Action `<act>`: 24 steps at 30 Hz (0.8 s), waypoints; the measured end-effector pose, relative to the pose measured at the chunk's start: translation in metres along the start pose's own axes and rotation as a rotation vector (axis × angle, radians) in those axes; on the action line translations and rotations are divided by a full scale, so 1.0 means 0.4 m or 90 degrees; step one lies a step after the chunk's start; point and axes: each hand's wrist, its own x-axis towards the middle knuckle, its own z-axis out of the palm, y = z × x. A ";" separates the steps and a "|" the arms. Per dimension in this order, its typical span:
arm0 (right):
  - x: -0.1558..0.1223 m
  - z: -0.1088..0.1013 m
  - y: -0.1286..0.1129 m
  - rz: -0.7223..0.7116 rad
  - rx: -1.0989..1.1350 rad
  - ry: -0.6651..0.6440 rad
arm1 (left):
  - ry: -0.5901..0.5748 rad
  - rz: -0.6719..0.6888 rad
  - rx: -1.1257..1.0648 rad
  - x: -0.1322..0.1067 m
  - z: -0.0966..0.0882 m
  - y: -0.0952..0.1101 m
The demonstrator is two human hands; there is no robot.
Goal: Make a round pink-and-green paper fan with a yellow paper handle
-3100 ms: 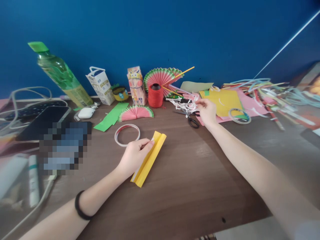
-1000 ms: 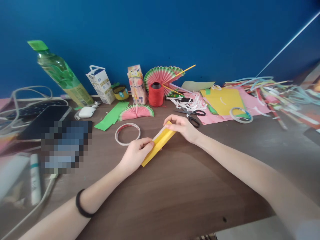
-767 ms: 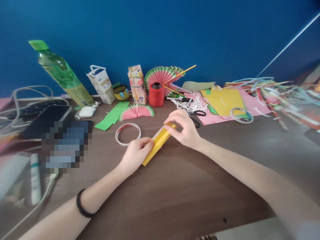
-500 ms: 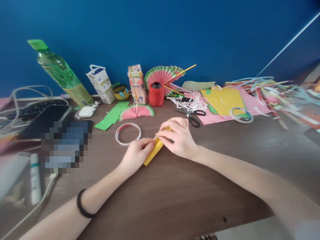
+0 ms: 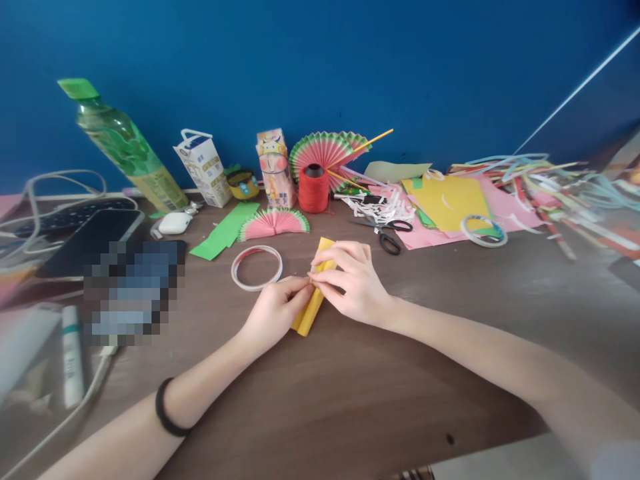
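My right hand (image 5: 356,283) has slid nearer along the folded yellow paper strip (image 5: 313,311), joining my left hand (image 5: 273,311) in a tight pinch at its left edge.

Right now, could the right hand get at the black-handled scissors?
Probably yes: the scissors lie uncovered just beyond the right hand, one handle loop towards it, though its fingertips are at the folded yellow paper.

Soft, moderate light spreads over the counter (image 5: 280,407), with a pale sheen at 3 o'clock; the blue wall (image 5: 430,73) darkens toward 2. The centre is fairly crisp, but the marker (image 5: 73,357) at 8 o'clock and the strips (image 5: 565,193) at 3 smear, and blocky pixels mask the phone (image 5: 170,260) near 9.
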 end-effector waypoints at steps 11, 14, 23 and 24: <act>0.000 0.002 0.008 -0.027 0.024 -0.034 | -0.008 0.031 0.032 0.002 0.002 -0.009; -0.001 0.004 0.010 -0.025 0.035 -0.040 | -0.005 0.032 0.032 0.002 0.002 -0.009; 0.001 0.001 0.012 0.005 0.089 -0.055 | -0.005 0.010 0.030 0.001 0.000 0.001; 0.001 0.000 0.012 0.013 0.093 -0.059 | -0.006 0.008 0.031 0.000 0.000 0.001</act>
